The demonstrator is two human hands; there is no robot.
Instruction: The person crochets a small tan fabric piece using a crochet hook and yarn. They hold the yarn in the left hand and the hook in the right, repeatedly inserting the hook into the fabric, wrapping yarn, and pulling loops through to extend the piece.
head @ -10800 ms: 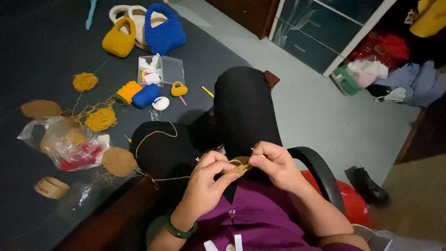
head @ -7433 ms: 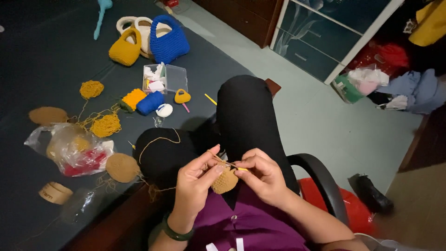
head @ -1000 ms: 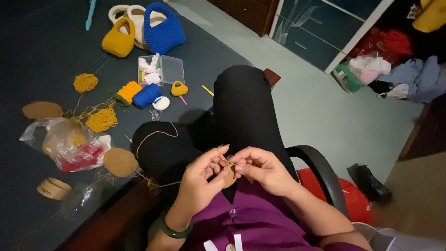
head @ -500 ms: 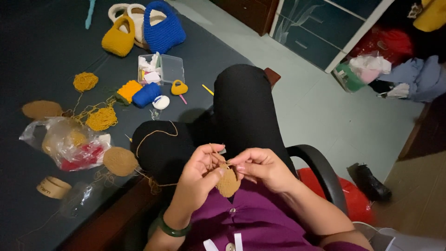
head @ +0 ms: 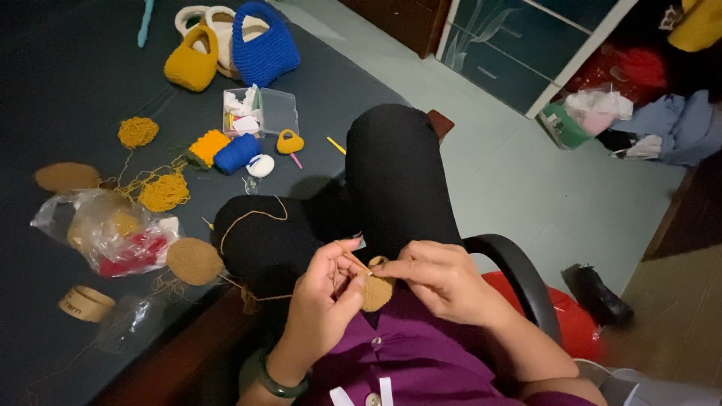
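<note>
Over the lap, beside the dark table's (head: 68,83) near edge, the left hand (head: 323,301) and right hand (head: 444,282) are pinching their fingers together on a small tan crocheted piece (head: 376,292), its yarn strand (head: 252,218) trailing toward the table.

We have our left hand (head: 320,308) and right hand (head: 444,282) side by side above our lap, the crochet piece (head: 374,289) between them and touching both. Yarn (head: 244,222) runs from it across our knee to the table (head: 68,75) on our left. On the table, a crocheted disc (head: 194,261) lies nearest us, a plastic bag (head: 105,233) just left of it, crocheted baskets (head: 229,49) at the far end. A chair armrest (head: 519,274) curves at our right.
</note>
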